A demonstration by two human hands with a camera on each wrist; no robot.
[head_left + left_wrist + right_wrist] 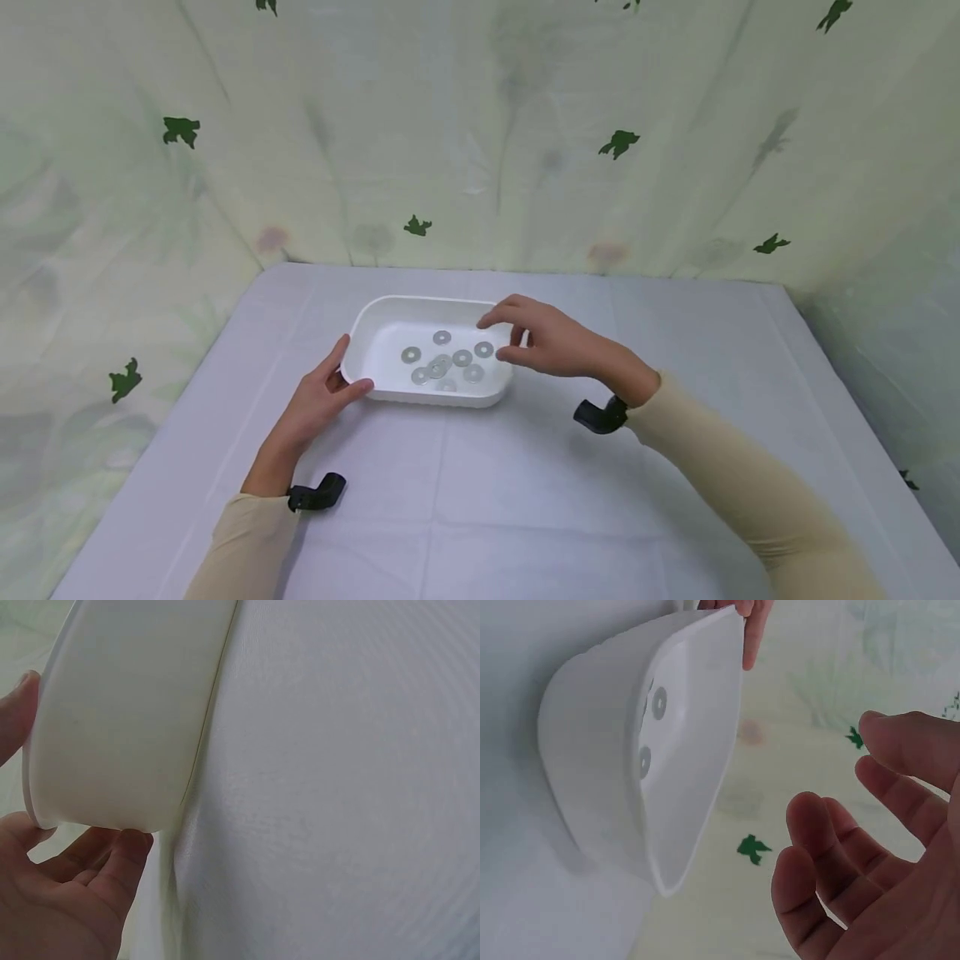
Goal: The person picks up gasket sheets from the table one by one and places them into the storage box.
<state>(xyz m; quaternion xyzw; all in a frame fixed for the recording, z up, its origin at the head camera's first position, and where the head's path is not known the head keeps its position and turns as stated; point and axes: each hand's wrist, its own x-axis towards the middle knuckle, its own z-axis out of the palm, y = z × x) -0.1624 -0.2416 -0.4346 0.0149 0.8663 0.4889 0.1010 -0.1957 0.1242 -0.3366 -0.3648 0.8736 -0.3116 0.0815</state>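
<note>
A white plastic tray [427, 399] rests on the covered table, with several flat metal washers [441, 364] scattered and partly overlapping on its floor. At the tray's left end my left hand [315, 403] holds it, thumb by the front corner and fingers against the outer wall. In the left wrist view those fingertips [133, 844] press on the tray's side. Over the right end of the tray hovers my right hand [551, 337], thumb and fingers spread apart and loosely bent. Nothing shows between them in the right wrist view, where two washers [659, 703] are visible inside the tray.
A white cloth [525, 492] covers the table. Behind it hangs a pale curtain [450, 133] with green leaf shapes, which also runs along both sides. Each wrist wears a black camera band [318, 493].
</note>
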